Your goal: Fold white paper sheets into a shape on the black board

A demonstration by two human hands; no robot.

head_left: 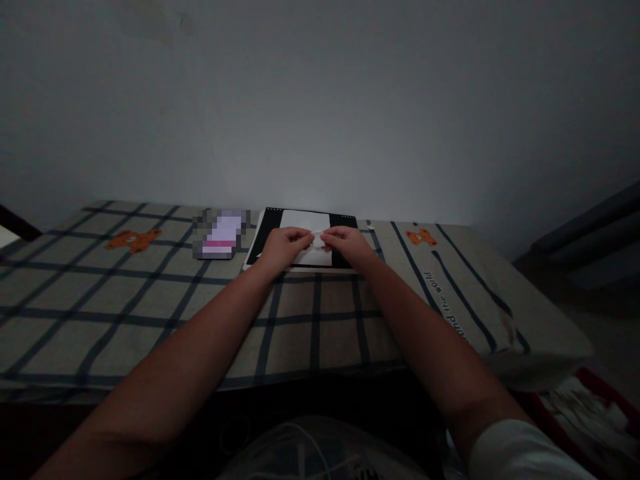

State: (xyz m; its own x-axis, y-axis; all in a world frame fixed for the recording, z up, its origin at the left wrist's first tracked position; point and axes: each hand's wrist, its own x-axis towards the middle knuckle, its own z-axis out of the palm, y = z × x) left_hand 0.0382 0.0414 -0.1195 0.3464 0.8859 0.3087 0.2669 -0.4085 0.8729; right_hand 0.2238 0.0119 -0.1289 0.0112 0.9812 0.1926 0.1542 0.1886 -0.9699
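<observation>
Both my hands reach out over a black board (263, 235) that lies at the far side of the table, with a white sheet (303, 220) on it. My left hand (283, 243) and my right hand (346, 241) meet fingertip to fingertip, each pinching a small white piece of paper (315, 248) between them. The fingers of both hands are curled closed on it. The room is dim, so the paper's shape is hard to make out.
A checked cloth (125, 300) with orange bear prints (133, 239) covers the table. A blurred purple and white item (221, 234) lies left of the board. A plain wall stands behind. A rumpled cloth edge hangs at right (520, 347).
</observation>
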